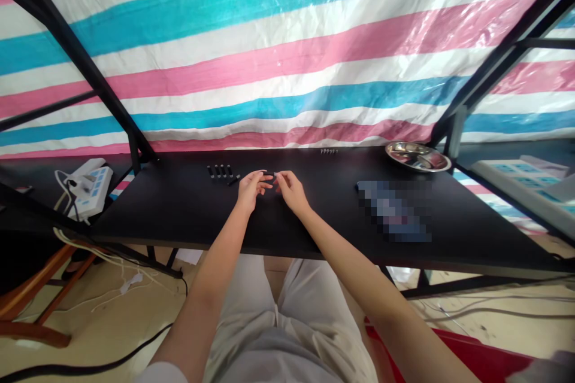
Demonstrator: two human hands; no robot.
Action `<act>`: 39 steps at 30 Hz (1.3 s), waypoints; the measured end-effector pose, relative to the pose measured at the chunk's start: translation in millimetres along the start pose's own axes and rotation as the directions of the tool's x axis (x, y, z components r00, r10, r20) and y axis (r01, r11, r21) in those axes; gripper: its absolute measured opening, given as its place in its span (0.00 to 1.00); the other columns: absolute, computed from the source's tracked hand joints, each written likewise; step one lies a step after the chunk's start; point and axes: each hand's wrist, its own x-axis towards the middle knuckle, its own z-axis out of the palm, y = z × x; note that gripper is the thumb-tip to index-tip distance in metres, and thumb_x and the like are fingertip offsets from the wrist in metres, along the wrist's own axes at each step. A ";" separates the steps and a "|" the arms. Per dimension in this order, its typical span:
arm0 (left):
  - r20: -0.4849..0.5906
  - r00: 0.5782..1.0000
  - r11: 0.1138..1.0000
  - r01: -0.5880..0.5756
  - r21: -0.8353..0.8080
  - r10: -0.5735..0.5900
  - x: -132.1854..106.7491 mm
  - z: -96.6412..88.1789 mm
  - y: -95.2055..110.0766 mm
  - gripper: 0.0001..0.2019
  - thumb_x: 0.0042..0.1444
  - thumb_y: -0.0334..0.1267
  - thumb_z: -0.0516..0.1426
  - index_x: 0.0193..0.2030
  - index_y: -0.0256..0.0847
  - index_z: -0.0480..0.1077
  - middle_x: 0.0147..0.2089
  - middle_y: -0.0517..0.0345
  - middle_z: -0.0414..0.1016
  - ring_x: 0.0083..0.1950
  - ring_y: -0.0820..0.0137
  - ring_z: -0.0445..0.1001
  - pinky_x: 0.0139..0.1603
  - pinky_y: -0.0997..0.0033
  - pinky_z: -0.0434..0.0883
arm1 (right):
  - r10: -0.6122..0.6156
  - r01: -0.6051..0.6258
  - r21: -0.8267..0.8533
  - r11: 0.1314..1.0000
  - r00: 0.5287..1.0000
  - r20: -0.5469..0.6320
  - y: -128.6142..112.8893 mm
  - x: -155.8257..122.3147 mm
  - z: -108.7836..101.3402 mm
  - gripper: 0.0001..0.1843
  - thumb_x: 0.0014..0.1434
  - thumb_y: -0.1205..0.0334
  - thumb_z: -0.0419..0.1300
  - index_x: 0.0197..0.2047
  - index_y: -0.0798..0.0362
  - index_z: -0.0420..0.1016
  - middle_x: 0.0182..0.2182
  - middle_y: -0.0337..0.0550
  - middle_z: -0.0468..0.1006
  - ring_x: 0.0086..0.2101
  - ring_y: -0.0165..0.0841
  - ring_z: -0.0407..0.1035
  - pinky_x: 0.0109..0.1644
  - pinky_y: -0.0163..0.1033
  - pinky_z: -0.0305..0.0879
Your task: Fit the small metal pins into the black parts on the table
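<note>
My left hand (251,187) and my right hand (290,189) meet over the middle of a black table (188,215). Between their fingertips they pinch a small dark cylindrical part (269,175); it is too small to make out in detail. Just left of my left hand, several similar small black parts (220,170) stand in a row, and one more (234,179) lies on its side beside them. Both forearms reach out from the bottom of the view.
A round metal dish (417,157) sits at the table's back right. A row of tiny screws (329,151) lies near the back edge. A blurred-out flat object (395,209) lies right of my hands. A white power strip (90,185) rests far left. A striped tarp (287,54) hangs behind.
</note>
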 end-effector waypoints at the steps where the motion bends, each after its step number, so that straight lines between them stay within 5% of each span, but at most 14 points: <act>1: 0.025 1.000 1.000 -0.005 0.007 0.004 -0.8 0.3 0.0 0.14 0.49 0.42 0.58 0.39 0.33 0.69 0.34 0.47 0.77 0.23 0.74 0.73 0.19 0.80 0.58 | 0.003 -0.003 -0.001 1.000 1.000 -0.008 -2.2 -0.4 -1.8 0.20 0.56 0.43 0.49 0.36 0.52 0.65 0.28 0.39 0.72 0.24 0.27 0.66 0.32 0.36 0.66; 12: 0.132 0.989 0.967 -0.102 0.234 0.072 -4.5 4.2 -3.4 0.15 0.49 0.45 0.58 0.38 0.35 0.66 0.32 0.52 0.75 0.23 0.74 0.72 0.18 0.80 0.57 | 0.027 -0.036 -0.074 0.997 0.993 -0.118 -7.6 1.0 -11.1 0.21 0.55 0.40 0.50 0.26 0.50 0.61 0.16 0.33 0.62 0.18 0.28 0.58 0.24 0.35 0.58; 19: 0.242 0.959 0.848 -0.251 0.466 0.151 -8.2 5.6 -11.2 0.13 0.59 0.49 0.45 0.35 0.41 0.57 0.26 0.66 0.67 0.15 0.82 0.63 0.19 0.80 0.58 | -0.005 -0.013 -0.159 0.987 0.993 -0.114 -4.6 0.4 -14.2 0.22 0.55 0.40 0.49 0.26 0.51 0.62 0.16 0.33 0.61 0.20 0.27 0.56 0.26 0.34 0.55; 29: 0.189 0.949 0.738 -0.316 0.597 0.254 -11.6 4.8 -12.1 0.19 0.61 0.50 0.40 0.25 0.41 0.55 0.20 0.66 0.60 0.16 0.80 0.59 0.24 0.77 0.59 | -0.013 0.005 -0.132 0.991 0.998 -0.059 0.3 2.1 -10.9 0.21 0.55 0.42 0.49 0.27 0.51 0.63 0.17 0.33 0.61 0.20 0.27 0.56 0.26 0.34 0.54; 39: 0.093 0.979 0.855 -0.205 0.477 0.183 -9.3 8.3 -12.1 0.20 0.59 0.52 0.42 0.23 0.40 0.56 0.19 0.66 0.58 0.15 0.81 0.57 0.19 0.77 0.57 | -0.081 0.064 -0.229 0.971 0.995 -0.063 -1.3 0.9 -10.0 0.18 0.57 0.46 0.49 0.28 0.52 0.64 0.19 0.35 0.63 0.22 0.28 0.59 0.29 0.34 0.56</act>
